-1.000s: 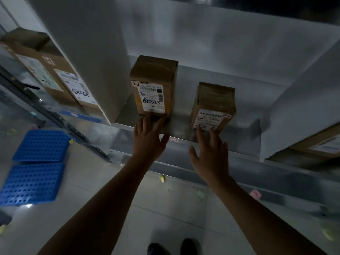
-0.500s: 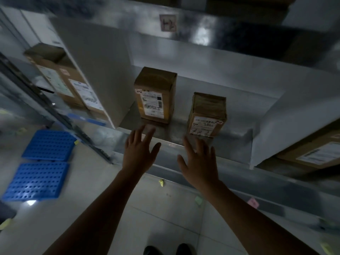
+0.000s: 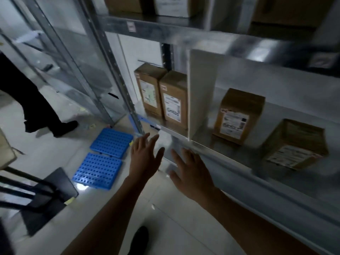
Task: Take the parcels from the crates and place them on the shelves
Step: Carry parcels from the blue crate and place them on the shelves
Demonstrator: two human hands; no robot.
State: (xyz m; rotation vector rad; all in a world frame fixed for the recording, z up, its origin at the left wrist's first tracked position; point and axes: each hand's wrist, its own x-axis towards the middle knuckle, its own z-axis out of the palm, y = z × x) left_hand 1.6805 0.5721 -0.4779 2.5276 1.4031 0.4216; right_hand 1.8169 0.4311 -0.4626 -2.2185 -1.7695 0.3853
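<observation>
- Fingers (image 3: 154, 142) on both your hands are spreading loosely, gripping nothing.
- Your left hand (image 3: 145, 159) and right hand (image 3: 191, 173) are hovering near the metal shelf (image 3: 230, 159) front edge.
- Tall parcel (image 3: 238, 116) and squat parcel (image 3: 294, 144) are standing on that shelf, right of the white divider (image 3: 200, 92).
- Parcel pair (image 3: 173, 100) is sitting left of it, side by side.
</observation>
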